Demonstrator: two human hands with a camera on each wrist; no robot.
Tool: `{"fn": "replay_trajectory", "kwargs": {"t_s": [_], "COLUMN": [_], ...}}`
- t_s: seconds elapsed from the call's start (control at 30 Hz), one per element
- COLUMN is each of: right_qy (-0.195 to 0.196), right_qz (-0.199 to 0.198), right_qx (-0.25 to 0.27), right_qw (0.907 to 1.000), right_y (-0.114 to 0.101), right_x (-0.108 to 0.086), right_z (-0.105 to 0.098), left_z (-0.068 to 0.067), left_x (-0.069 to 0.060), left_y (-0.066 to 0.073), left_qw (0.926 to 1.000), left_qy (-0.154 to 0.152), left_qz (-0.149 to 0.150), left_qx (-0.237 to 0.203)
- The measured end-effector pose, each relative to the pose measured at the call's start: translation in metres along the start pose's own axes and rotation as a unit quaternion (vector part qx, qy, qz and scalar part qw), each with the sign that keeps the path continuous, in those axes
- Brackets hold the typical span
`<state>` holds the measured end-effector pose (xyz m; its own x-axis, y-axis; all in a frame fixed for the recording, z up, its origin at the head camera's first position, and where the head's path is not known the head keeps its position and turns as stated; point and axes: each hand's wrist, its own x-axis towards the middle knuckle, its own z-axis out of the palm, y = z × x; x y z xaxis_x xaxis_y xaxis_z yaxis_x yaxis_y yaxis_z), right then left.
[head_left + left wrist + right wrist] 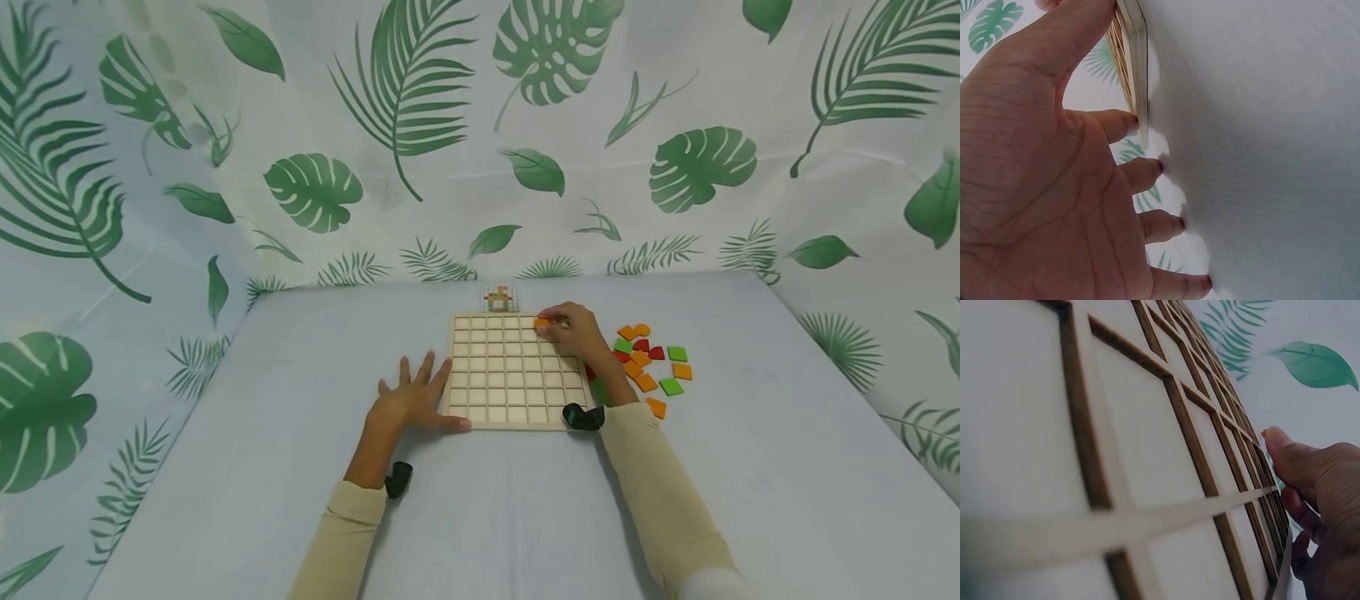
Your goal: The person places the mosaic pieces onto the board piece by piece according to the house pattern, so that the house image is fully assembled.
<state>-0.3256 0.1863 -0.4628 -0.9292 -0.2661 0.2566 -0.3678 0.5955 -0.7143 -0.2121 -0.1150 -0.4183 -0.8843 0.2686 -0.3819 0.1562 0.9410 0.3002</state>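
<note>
A pale wooden grid board (497, 380) lies on the table with its square cells bare where they show. My right hand (576, 332) pinches an orange tile (542, 322) over the far row of cells, toward the right corner. Only a sliver of that tile shows past the thumb in the right wrist view, where my right hand (1329, 500) is at the board's far end. Fingers spread, my left hand (412, 400) rests at the board's left edge. In the left wrist view the thumb and index finger of my left hand (1041, 156) touch the board's side (1138, 69).
Right of the board lie several loose tiles, among them a green tile (677, 354), a red tile (657, 353) and an orange tile (656, 407). My right forearm partly covers them. Behind the board's far edge is a small pattern card (500, 298). A leaf-print cloth (450, 208) hangs behind.
</note>
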Motion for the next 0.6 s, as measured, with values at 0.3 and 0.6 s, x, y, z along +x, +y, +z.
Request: {"fn": "replay_trajectory", "kwargs": {"t_s": [0.3, 0.6], "right_qy": [-0.001, 0.022], "right_qz": [-0.001, 0.004], "right_qx": [-0.029, -0.053], "right_qw": [0.9996, 0.9984], "right_y": [-0.002, 0.0], "right_x": [0.008, 0.013], "right_z": [0.006, 0.013], "left_z": [-0.001, -0.001], "left_x": [-0.001, -0.001], "left_y": [0.0, 0.0], "left_qw": [1.0, 1.0], "left_qy": [0.001, -0.001], "left_qz": [0.0, 0.004], "left_qx": [-0.001, -0.002]}}
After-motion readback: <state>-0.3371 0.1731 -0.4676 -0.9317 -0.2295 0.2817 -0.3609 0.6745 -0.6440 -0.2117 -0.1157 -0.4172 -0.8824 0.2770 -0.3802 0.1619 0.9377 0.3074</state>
